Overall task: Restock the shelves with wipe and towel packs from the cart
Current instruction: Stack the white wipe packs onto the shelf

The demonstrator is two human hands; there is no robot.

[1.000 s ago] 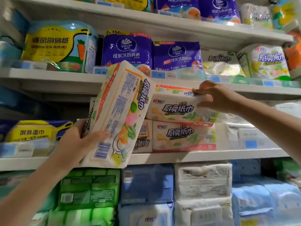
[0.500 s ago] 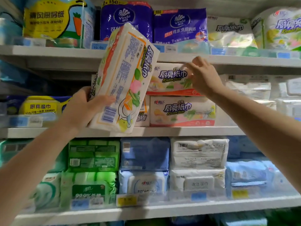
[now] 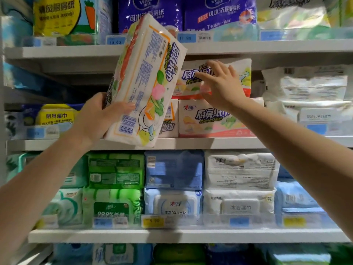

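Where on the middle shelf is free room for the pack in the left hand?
A dark gap on the white middle shelf, between the yellow-labelled wipe pack and the stacked white kitchen towel packs. Right of them and below: crowded.

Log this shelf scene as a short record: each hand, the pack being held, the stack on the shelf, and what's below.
left hand: grips the held towel pack, which is tilted in front of the shelves
right hand: fingers spread at the front of the top stacked pack
stack: top stacked pack lies on the bottom stacked pack, on the middle shelf
shelf below: wipe packs, stacked in twos
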